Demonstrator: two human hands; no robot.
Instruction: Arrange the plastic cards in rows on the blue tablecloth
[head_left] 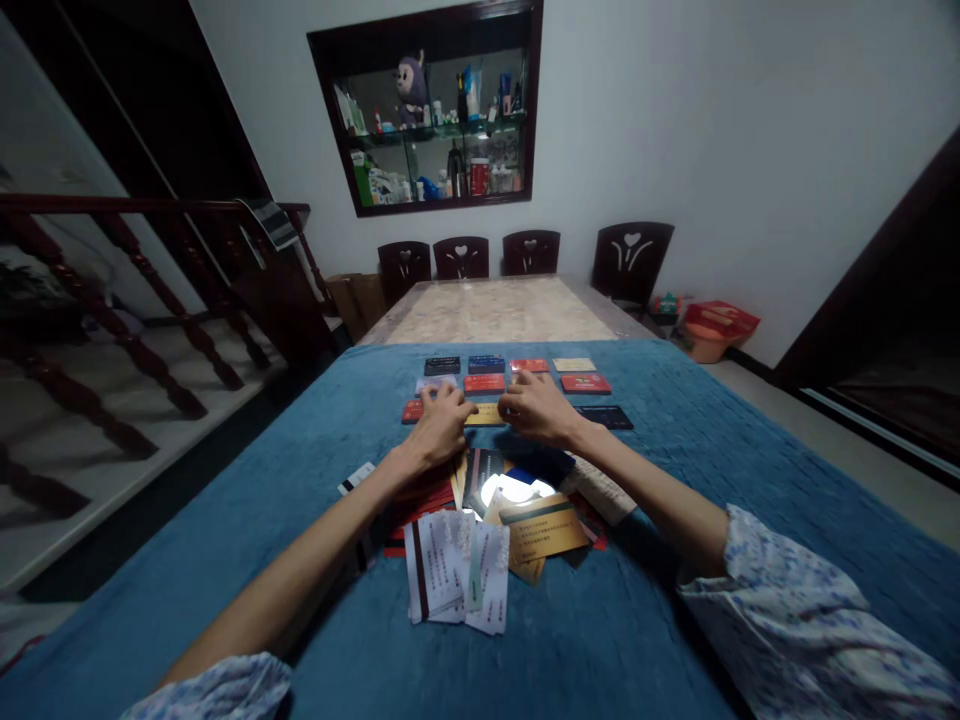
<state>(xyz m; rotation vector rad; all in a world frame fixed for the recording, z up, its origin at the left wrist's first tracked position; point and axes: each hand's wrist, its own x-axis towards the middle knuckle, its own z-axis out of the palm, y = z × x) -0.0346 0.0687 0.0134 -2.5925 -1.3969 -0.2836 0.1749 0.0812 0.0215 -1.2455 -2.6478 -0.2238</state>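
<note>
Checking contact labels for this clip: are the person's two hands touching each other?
Apart. The head view shows a strip of the yellow card visible between the fingertips of the left hand and the right hand.

Before me, the table [495, 310] carries a blue cloth [712, 440]. On it: cards [585, 383] in rows, and a pile [480, 540] nearer me.

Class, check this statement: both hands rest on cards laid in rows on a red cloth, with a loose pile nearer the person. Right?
No. The head view shows a blue cloth, not red; left hand, right hand, rows and pile are as stated.
</note>
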